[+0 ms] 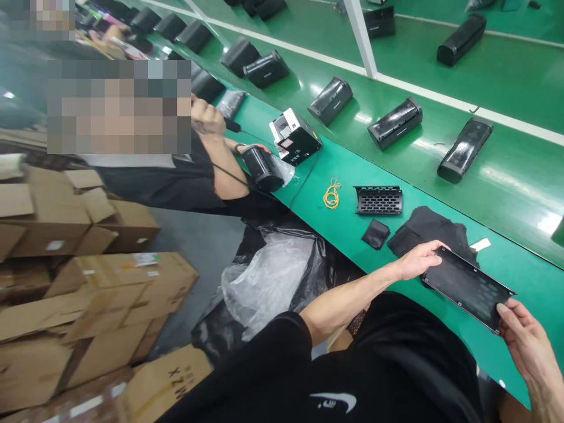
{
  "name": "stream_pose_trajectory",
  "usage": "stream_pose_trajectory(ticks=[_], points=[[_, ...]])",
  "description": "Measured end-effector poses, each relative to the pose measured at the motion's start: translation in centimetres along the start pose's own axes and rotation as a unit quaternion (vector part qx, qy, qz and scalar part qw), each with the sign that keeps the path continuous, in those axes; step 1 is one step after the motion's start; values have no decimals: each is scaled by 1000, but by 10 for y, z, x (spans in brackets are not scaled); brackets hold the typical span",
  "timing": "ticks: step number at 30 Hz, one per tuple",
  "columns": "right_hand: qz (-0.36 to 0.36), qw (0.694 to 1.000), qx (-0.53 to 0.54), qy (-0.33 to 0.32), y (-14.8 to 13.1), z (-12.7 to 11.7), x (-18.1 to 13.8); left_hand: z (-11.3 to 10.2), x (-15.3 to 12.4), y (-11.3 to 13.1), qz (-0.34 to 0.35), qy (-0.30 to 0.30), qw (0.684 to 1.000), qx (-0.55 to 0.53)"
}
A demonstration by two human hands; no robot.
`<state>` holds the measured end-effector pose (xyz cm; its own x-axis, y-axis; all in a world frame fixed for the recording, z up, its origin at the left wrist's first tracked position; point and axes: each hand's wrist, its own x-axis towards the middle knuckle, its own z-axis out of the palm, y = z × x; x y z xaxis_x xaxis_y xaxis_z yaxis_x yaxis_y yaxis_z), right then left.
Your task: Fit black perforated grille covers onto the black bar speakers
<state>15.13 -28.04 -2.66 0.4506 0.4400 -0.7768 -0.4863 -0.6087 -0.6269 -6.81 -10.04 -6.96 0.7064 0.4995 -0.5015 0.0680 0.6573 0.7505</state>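
A black speaker grille (467, 286) is held at both ends above the green table, its hollow inner side facing up. Dark mesh or cloth seems to line it, and slots show faintly near its right end. My left hand (420, 260) grips the far left corner, thumb on the inside. At the near right end my right hand (522, 329) pinches the edge, thumb on top. Under and behind the grille lies a pile of black cloth pieces (425, 232). A smaller black cloth stack (375, 234) and a second slotted grille (379, 201) lie to the left.
Yellow rubber bands (331, 194) lie on the table (348, 226). Black speakers (466, 150) stand along the green conveyor (497, 88) beyond. At left, a co-worker handles a speaker (263, 168) beside a black-and-white box (297, 141). Cardboard boxes (127, 288) and plastic bags (268, 282) fill the lower left.
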Motion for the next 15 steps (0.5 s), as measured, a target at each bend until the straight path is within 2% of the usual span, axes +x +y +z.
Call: stream_pose_trajectory(ticks=[8, 15], points=[[-33, 999, -16, -11, 6, -6, 5, 1, -1, 7, 3, -4, 1000, -10], [0, 1000, 6, -11, 3, -2, 4, 2, -1, 10, -2, -3, 1000, -19]])
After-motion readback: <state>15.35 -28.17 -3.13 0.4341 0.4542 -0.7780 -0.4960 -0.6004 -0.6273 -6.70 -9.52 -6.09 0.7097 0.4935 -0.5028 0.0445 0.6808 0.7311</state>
